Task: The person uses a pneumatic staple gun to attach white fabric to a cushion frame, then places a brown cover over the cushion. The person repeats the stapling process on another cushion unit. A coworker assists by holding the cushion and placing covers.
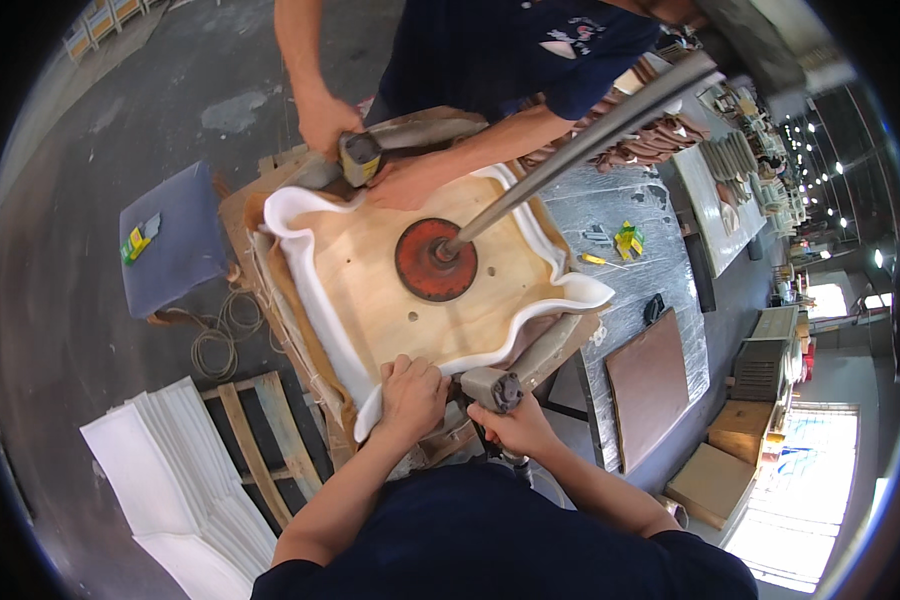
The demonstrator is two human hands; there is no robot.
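A pale plywood panel (355, 280) lies in front of me, with white foam padding (320, 325) curling up around its rim. My left hand (413, 398) presses onto the panel's near edge, its fingers curled over the padding there. In my right hand (518, 428) is a grey staple gun (491, 388), its head close beside the left hand at the same edge. A red disc (415, 262) at the end of a metal rod (590, 148) rests on the panel's middle. Across from me, a co-worker's hand holds another staple gun (360, 158) at the far edge.
To the right stands a plastic-covered table (620, 215) with a yellow screwdriver (598, 260), a small yellow-green box (629, 240) and a brown panel (650, 390). At left are a blue cushion-like pad (175, 245), coiled cord (220, 345), stacked white sheets (170, 470) and a wooden pallet (250, 430).
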